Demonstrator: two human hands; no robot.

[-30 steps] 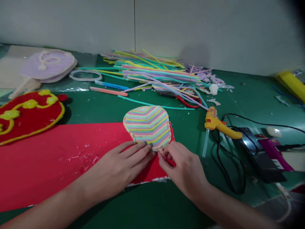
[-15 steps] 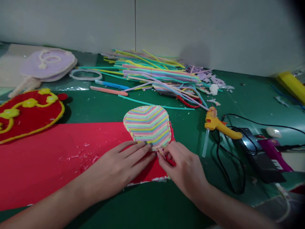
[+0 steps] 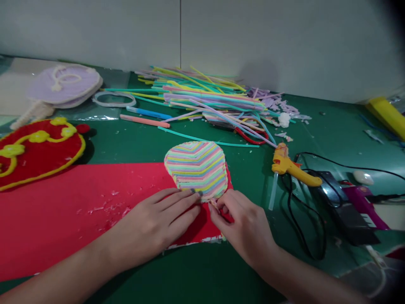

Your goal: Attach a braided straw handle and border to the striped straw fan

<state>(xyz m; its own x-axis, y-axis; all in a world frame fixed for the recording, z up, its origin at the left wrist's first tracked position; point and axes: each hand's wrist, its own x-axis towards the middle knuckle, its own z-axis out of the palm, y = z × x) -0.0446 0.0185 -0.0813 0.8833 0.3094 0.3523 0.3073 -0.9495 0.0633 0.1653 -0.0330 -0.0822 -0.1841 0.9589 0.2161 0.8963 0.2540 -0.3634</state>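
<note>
A rounded fan-shaped piece (image 3: 198, 169) covered in pastel chenille stems, laid in chevron stripes, lies on the right end of a red board (image 3: 60, 211). My left hand (image 3: 161, 217) is flat, its stretched fingertips resting on the piece's lower left edge and the board. At the bottom edge, my right hand (image 3: 243, 219) pinches a short twisted chenille stem (image 3: 214, 204) between thumb and fingers. Most of that stem is hidden by the fingers.
Behind lies a pile of chenille stems (image 3: 209, 95), near red-handled scissors (image 3: 253, 139). A yellow glue gun (image 3: 291, 166) with its cable is at the right. Left are a red decorated piece (image 3: 41, 156) and a lilac fan (image 3: 72, 86). Two pens, one blue (image 3: 148, 112), lie mid-table.
My left hand's lower finger has drawn back slightly from the right hand's fingers. The right hand keeps its pinch in nearly the same place.
</note>
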